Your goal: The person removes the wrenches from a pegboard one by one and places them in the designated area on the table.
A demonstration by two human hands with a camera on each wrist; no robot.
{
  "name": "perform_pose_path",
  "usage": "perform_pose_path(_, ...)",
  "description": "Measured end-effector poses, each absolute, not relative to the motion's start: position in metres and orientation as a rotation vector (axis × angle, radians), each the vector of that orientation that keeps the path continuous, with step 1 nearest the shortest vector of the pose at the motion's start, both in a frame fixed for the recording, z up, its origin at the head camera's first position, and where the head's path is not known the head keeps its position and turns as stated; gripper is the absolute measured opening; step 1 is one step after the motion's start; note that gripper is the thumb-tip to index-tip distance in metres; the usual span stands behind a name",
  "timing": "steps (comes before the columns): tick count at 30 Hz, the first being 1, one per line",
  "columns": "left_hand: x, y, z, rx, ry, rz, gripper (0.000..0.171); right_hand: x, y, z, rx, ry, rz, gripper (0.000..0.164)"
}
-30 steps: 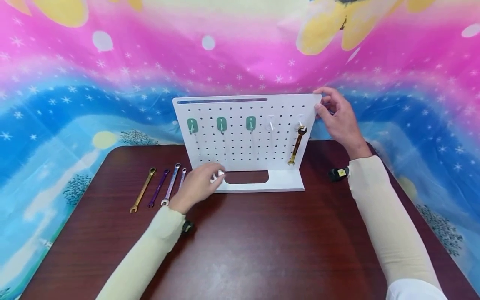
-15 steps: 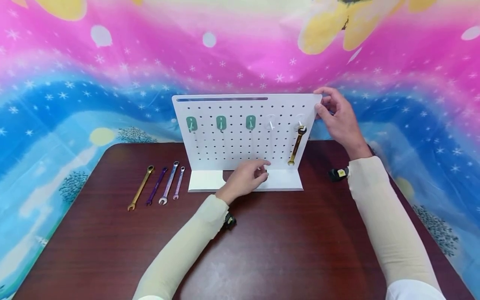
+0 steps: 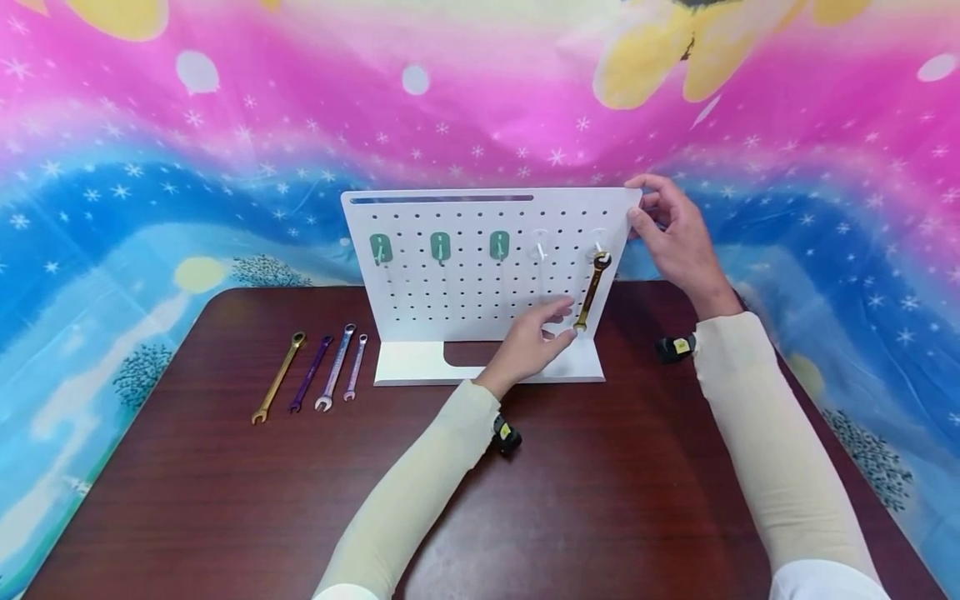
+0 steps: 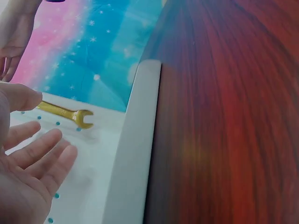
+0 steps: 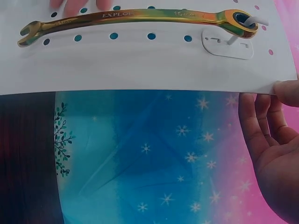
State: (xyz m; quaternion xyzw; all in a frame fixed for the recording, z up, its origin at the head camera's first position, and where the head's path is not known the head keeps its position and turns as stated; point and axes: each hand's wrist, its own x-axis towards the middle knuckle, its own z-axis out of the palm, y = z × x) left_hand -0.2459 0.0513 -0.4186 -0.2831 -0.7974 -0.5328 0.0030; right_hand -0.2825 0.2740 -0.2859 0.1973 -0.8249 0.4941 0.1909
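A white pegboard (image 3: 450, 331) stands upright on the table. From its rightmost clear hook (image 5: 226, 44) hangs a gold combination wrench (image 3: 592, 292), ring end up and open jaw down. My left hand (image 3: 528, 346) is at the lower end of this wrench, its fingers loosely extended and spread from the thumb. In the left wrist view the thumb (image 4: 23, 97) overlaps the wrench shaft, and nothing is pinched between thumb and fingers. My right hand (image 3: 678, 237) pinches the board's upper right corner, thumb in front and fingers behind.
Three green hooks, the middle one a green hook (image 3: 440, 247), and another clear hook (image 3: 540, 247) are bare. Left of the board, several wrenches lie side by side, among them a gold wrench (image 3: 279, 377) and a purple wrench (image 3: 311, 375). A printed cloth (image 3: 480, 100) hangs behind.
My left hand has moved right along the board's base, from its left part to the hanging wrench. My right hand has stayed on the corner.
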Motion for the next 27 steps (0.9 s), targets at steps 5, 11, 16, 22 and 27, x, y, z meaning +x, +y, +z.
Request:
perform_pose_path(5, -0.248, 0.059, -0.423, -0.867, -2.441, -1.792, 0.047, -0.283, 0.273, -0.286, 0.56, -2.314, 1.38, 0.037)
perform_pose_path(11, -0.248, 0.063, -0.426, -0.86, -2.452, -1.867, 0.041, -0.283, 0.274, -0.287, 0.564, -2.306, 1.374, 0.038)
perform_pose_path(16, -0.25, 0.066, -0.424, -0.876, -2.469, -1.857, 0.043, -0.283, 0.275, -0.288, 0.56, -2.299, 1.386, 0.039)
perform_pose_path(22, -0.252, 0.069, -0.422, -0.861, -2.459, -1.9, 0.044, -0.283, 0.274, -0.289, 0.55, -2.295, 1.396, 0.038)
perform_pose_path(27, -0.251, 0.072, -0.421, -0.899, -2.425, -1.916, 0.045, -0.283, 0.274, -0.289, 0.555, -2.276, 1.414, 0.037)
